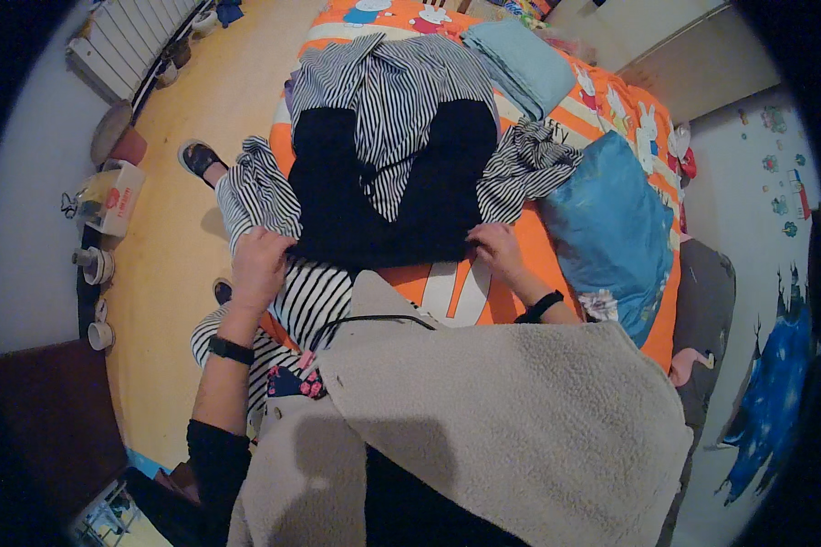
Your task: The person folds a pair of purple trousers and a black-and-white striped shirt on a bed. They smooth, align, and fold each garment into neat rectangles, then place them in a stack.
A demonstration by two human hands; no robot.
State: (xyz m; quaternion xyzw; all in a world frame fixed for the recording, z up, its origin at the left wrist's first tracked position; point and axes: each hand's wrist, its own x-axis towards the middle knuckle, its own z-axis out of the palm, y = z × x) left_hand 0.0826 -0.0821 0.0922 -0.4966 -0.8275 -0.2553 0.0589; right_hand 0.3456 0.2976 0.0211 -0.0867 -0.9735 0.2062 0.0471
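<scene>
Desk: Where did the garment lie?

Photographer: The striped-and-black top [392, 155] lay spread on an orange bed cover [529, 264] in front of a person in a pale fleece [511, 392]. With the top as the dial's centre and the bed's far end as twelve, its black lower edge faced six.

Desk: And the hands?

Photographer: The left hand [261, 263], at eight o'clock, had its fingers drawn together on that edge's near corner. The right hand [499, 251], at four, pinched the opposite corner between thumb and fingers. The two hands were well apart, the black cloth stretching between them.

Desk: What about the sleeves?

Photographer: One striped sleeve [263, 191] was bunched between eight and nine o'clock, the other [527, 166] crumpled at three.

Desk: Anything else around it?

Photographer: A folded blue-green cloth [523, 68] rested at two, near the top's far end. A shiny blue pillow [607, 232] sat between three and four, just beside the crumpled sleeve. A dark shoe [196, 161] showed at nine, beyond the bed's edge.
</scene>
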